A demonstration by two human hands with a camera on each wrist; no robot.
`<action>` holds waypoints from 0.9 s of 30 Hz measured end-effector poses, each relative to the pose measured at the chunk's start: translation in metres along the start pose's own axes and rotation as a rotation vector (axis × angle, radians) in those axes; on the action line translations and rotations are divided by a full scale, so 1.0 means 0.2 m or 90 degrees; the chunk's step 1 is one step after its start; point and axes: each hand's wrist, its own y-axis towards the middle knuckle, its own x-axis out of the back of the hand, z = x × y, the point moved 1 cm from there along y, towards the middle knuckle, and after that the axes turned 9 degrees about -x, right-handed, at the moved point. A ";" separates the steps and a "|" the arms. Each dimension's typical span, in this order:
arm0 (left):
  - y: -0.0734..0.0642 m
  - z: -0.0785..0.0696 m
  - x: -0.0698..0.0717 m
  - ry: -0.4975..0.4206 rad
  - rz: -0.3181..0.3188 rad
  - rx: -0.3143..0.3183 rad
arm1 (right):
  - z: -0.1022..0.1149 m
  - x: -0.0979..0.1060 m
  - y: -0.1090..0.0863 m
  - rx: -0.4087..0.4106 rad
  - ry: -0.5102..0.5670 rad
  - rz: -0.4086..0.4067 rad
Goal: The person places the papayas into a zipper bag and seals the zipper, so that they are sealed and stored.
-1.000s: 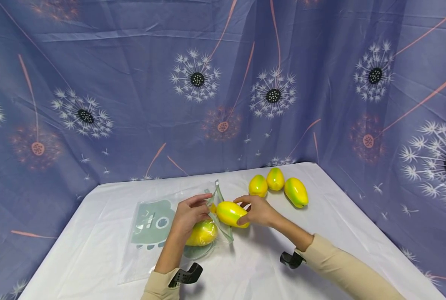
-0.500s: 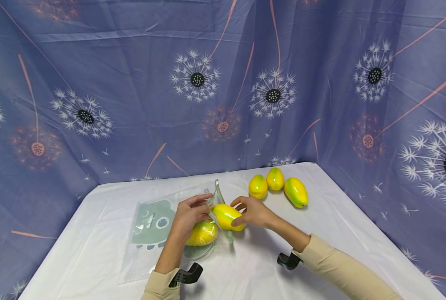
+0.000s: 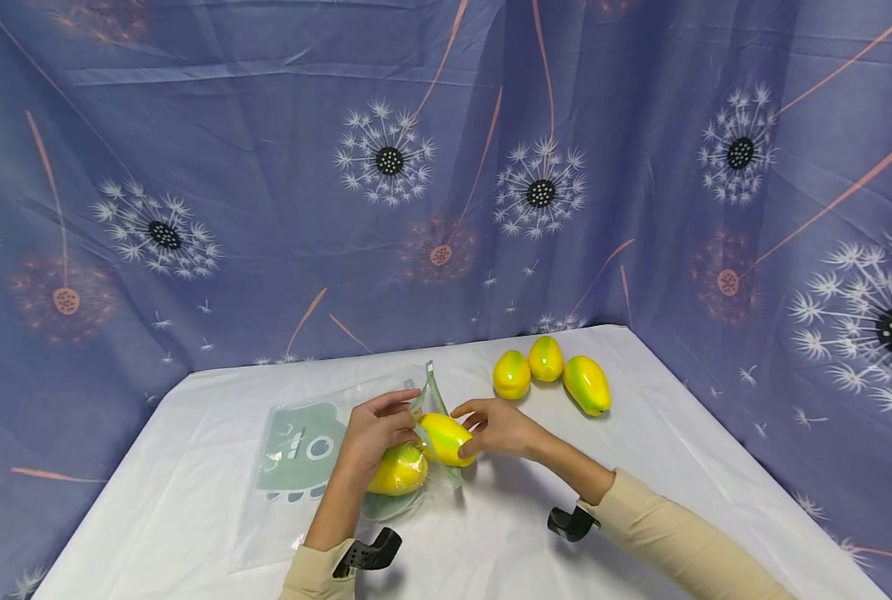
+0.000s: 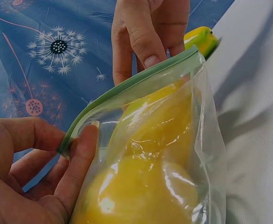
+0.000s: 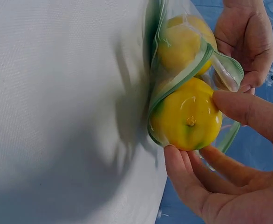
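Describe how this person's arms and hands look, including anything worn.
The left hand and right hand are bare, with no gloves visible. The left beige fabric sleeve and right beige fabric sleeve stop short of the wrists. A black, curved, hard-looking left band and matching right band sit at the cuffs.

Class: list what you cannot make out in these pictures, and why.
Head view: part of the green print, hidden by the left arm.
Left wrist view: lower end of the bagged fruit, cut off by the bottom edge.
Head view: rest of the right sleeve, cut off by the bottom edge.
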 end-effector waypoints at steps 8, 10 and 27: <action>0.00 -0.01 -0.01 -0.008 0.005 -0.007 | 0.00 -0.02 0.01 -0.003 0.031 0.005; 0.00 -0.01 -0.01 -0.012 0.006 -0.009 | 0.00 -0.02 0.01 0.001 0.029 0.012; 0.00 -0.01 0.01 -0.012 -0.004 -0.011 | -0.02 -0.04 0.00 -0.005 0.082 0.042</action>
